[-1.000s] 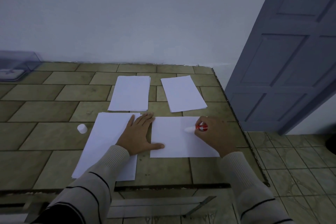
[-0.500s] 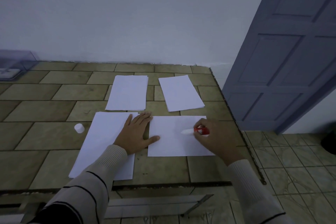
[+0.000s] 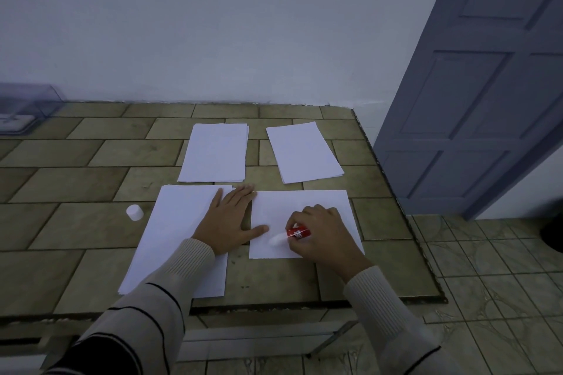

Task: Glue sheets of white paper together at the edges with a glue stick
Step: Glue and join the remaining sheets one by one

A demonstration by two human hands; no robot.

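- The right hand (image 3: 323,234) has its fingers clenched round the red glue stick (image 3: 297,233). The stick's white tip points toward the bench's (image 3: 76,222) left edge and meets the single sheet (image 3: 304,199) near that sheet's near left part.
- The sheet lies flat near the bench's near right corner.
- The left hand (image 3: 231,222) lies flat with its fingers straight and released, grasping nothing. Its palm rests on the right edge of the large stack (image 3: 173,237), and its thumb tip pins the sheet's left edge.
- The white cap (image 3: 135,212) stands just beside the stack, on the side toward the left edge.
- 2 more piles (image 3: 214,152) lie toward the far edge.
- Judgement: the paper is light, thin and limp, and likely to slide on the glazed tiles.
- It is best pinned close to the stroke and lifted by a corner.
- The stick is stiff and wants only gentle pressure, or the sheet may drag and wrinkle.
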